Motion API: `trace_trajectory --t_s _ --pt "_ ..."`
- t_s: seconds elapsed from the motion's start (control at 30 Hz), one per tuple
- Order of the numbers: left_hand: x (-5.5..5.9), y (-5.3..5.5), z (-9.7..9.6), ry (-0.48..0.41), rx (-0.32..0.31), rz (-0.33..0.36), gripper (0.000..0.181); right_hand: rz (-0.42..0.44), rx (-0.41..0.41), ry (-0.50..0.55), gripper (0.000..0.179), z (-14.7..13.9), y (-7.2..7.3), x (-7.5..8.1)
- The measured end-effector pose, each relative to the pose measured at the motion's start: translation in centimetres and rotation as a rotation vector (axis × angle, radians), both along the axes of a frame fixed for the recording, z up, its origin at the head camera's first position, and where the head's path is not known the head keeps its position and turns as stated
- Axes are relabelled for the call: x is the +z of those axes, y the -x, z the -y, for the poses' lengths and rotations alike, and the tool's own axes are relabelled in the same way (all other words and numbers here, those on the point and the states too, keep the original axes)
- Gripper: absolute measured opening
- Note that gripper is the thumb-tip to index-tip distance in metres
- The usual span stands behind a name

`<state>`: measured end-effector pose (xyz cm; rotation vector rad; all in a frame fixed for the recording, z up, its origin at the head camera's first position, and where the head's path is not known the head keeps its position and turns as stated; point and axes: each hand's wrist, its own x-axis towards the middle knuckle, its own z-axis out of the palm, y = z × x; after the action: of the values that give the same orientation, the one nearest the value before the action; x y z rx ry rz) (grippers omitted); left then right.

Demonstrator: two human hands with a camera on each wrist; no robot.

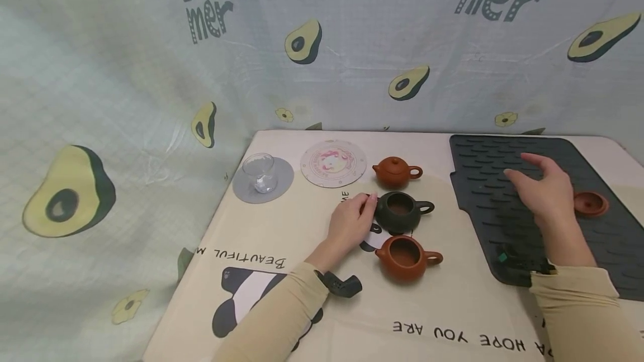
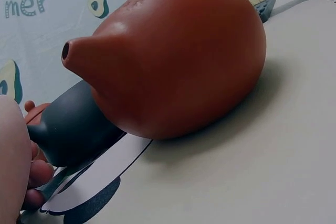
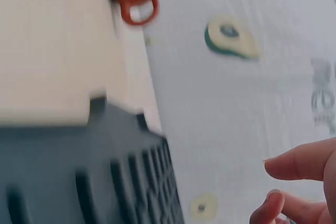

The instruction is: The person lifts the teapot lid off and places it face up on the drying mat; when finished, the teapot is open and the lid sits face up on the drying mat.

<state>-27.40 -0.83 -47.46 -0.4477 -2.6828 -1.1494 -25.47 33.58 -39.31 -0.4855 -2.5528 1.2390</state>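
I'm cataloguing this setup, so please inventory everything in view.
Open teapot: 1, reddish-brown, nearest in row
Dark teapot: 1, blackish, mid-row
Lidded teapot: 1, reddish-brown, farthest in row
Ridged mat: 1, dark grey, right
Lid: 1, reddish-brown, on ridged mat
Coaster: 1, grey, far left
Glass cup: 1, clear, on coaster
Round mat: 1, pale, pink-patterned, beside coaster
Tablecloth: 1, cream, printed, underneath
Curtain: pale, avocado-printed, behind
Wrist devices: 2, black
Sleeves: 2, tan
Left hand: 1, bare, at dark teapot's spout
Right hand: 1, bare, over ridged mat
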Motion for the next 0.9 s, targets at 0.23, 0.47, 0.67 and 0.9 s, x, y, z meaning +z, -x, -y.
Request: trace_trajectory --t_s 0.23,0.47,0.67,0.9 --pt "0.9 0.4 0.3 -0.132 0.017 0.049 0.037 -0.060 0.202 -0.149 0.062 5.1 0.0 1.1" --pt "1.6 1.3 0.5 -0.139 -0.011 0.057 0.035 -0.049 0.410 -0.261 0.053 8.5 0.1 1.9" --pt "1.3 2.2 0.2 -0.143 -0.022 0.096 0.037 0.017 0.534 -0.324 0.046 10.2 1.9 2.0" --pt "1.6 4.2 -0.3 -0.192 -0.013 0.098 0.038 0.033 0.599 -0.393 0.037 11.9 4.1 1.6"
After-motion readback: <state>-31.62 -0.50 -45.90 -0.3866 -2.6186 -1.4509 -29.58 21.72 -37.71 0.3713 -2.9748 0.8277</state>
